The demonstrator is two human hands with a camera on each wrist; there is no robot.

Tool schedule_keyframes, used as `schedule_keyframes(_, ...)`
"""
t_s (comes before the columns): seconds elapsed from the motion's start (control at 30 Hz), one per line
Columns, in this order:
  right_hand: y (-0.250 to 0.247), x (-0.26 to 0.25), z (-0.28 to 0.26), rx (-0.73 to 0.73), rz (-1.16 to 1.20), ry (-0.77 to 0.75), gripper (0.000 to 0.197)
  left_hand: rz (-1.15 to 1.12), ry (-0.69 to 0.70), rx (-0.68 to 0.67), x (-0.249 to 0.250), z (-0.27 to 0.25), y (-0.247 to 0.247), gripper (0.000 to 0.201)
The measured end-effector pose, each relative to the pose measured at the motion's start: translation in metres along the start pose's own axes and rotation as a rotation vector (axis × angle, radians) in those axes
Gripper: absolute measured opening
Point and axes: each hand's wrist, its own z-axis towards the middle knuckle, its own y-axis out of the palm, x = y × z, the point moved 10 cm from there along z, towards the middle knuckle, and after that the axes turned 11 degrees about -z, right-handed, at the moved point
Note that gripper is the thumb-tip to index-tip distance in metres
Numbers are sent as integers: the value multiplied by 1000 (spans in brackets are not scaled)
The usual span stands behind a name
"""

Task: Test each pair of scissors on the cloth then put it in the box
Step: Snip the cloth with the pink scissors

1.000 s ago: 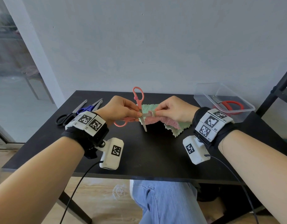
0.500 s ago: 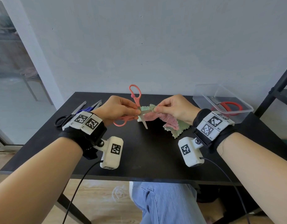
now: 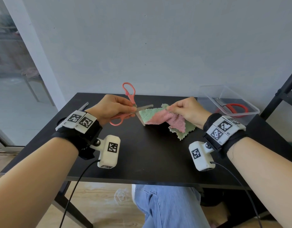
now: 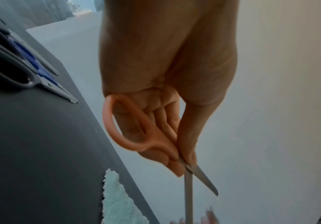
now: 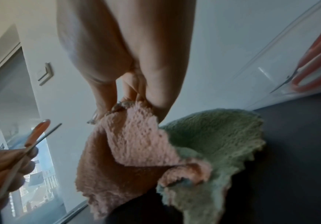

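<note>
Black desk [image 3: 150,158] is standing against a pale grey wall [image 3: 158,46]. Left of the desk, a white frame post [image 3: 35,51] is edging a glass door [image 3: 13,96]. Right of the desk, a dark shelf frame [image 3: 283,89] is leaning into view. Under the desk's near edge, a leg in blue jeans [image 3: 168,206] is showing above wood-look floor [image 3: 99,201]. A wall switch [image 5: 45,73] is showing in the right wrist view.

Both hands raised apart, left hand [image 3: 111,107] fingers curled pinching, right hand [image 3: 185,109] pinching
</note>
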Motion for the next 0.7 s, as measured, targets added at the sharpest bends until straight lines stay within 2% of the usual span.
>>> schedule_keyframes(0.2, 13, -7, 2, 3, 103, -9, 4, -35, -4, -7, -6, 1, 10, 14)
schedule_keyframes(0.4, 18, -6, 0, 37, 493, 41, 8, -81, -9, -1, -12, -1, 11, 13)
schedule_keyframes(0.57, 26, -19, -2, 22, 500, 4, 9, -90, -14, -25, -13, -3, 16, 7)
schedule_keyframes(0.7, 30, -24, -3, 6, 504, -4, 10, -76, -15, -24, -13, -2, 16, 12)
